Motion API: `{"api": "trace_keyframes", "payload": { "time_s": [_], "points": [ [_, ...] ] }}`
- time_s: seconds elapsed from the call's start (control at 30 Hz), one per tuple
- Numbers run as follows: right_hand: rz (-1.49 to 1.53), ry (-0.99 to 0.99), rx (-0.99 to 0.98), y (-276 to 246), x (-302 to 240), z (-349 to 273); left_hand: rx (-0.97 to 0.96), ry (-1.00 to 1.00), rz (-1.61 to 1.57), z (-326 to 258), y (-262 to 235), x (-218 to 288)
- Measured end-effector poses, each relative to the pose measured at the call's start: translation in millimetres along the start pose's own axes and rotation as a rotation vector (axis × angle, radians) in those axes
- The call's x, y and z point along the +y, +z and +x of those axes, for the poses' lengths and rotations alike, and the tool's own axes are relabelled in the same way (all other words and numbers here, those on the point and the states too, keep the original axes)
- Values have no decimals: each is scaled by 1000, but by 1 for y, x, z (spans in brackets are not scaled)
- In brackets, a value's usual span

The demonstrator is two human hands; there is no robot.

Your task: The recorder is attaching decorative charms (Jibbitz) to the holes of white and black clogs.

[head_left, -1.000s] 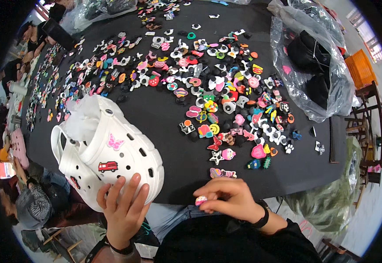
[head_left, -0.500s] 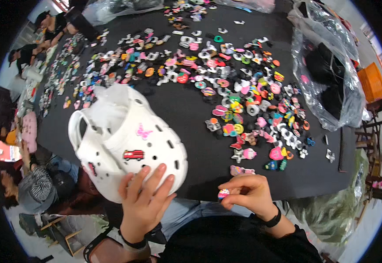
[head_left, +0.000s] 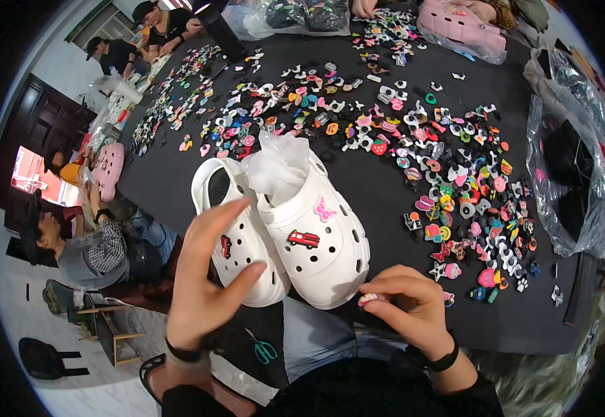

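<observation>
A pair of white clogs stands side by side at the table's near edge. The right clog (head_left: 337,260) carries a pink butterfly charm (head_left: 325,208) and a red fire truck charm (head_left: 304,239), with white stuffing (head_left: 275,174) in its opening. The left clog (head_left: 250,274) has a red vehicle charm (head_left: 225,246) among its holes. My left hand (head_left: 205,285) is open beside the left clog, thumb and fingers apart. Between thumb and fingertips, my right hand (head_left: 410,306) pinches a small colourful shoe charm (head_left: 367,299), close by the right clog's toe.
Loose shoe charms (head_left: 448,201) lie scattered across the black table (head_left: 330,326). Clear plastic bags (head_left: 573,174) rest at the right. Teal-handled scissors (head_left: 262,347) lie low by my lap. Co-workers sit at the left; another person's hands hold a pink clog (head_left: 462,31) at the far side.
My left hand has come off the right clog's toe and moved left, its fingers spreading. My right hand, still pinching the charm, is now nearer that toe. The whole view has shifted.
</observation>
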State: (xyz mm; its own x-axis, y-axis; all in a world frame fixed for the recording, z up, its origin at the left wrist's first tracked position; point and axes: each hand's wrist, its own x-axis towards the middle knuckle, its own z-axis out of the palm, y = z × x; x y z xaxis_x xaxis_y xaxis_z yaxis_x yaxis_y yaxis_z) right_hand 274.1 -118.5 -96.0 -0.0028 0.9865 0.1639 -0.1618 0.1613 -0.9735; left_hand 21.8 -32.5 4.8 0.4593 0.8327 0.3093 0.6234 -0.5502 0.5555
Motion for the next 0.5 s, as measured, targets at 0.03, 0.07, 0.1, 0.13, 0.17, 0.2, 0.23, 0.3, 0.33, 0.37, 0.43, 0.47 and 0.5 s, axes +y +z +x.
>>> {"api": "trace_keyframes", "payload": {
  "time_s": [0.03,0.07,0.1,0.13,0.17,0.2,0.23,0.3,0.33,0.37,0.43,0.47,0.5],
  "points": [
    [-6,-4,-2,3,-3,5,-74,-10,-17,11,-1,-9],
    [-55,-16,6,7,-5,8,-127,-3,18,20,-1,-15],
    [-94,-35,4,14,-11,13,-116,-4,28,28,-9,-17],
    [-153,-59,6,22,-17,17,-289,10,15,37,-18,-20],
    [-161,-64,5,27,-16,21,-466,29,-10,46,-20,-25],
    [-266,-154,-17,30,-14,25,-472,-9,-66,52,-18,-33],
    [-372,-243,-38,34,-12,28,-465,-5,-64,60,-19,-33],
    [-407,-217,-38,41,-4,34,-713,11,-52,81,-16,-36],
    [-480,-306,6,43,2,38,-789,116,-74,90,-9,-41],
    [-548,-394,45,46,6,42,-784,117,-79,96,-3,-45],
    [-608,-385,47,49,6,47,-976,162,-20,109,10,-45],
    [-638,-373,57,50,5,50,-1085,39,-39,117,12,-36],
    [-668,-361,66,52,4,51,-1076,40,-41,118,14,-36]
  ]
}}
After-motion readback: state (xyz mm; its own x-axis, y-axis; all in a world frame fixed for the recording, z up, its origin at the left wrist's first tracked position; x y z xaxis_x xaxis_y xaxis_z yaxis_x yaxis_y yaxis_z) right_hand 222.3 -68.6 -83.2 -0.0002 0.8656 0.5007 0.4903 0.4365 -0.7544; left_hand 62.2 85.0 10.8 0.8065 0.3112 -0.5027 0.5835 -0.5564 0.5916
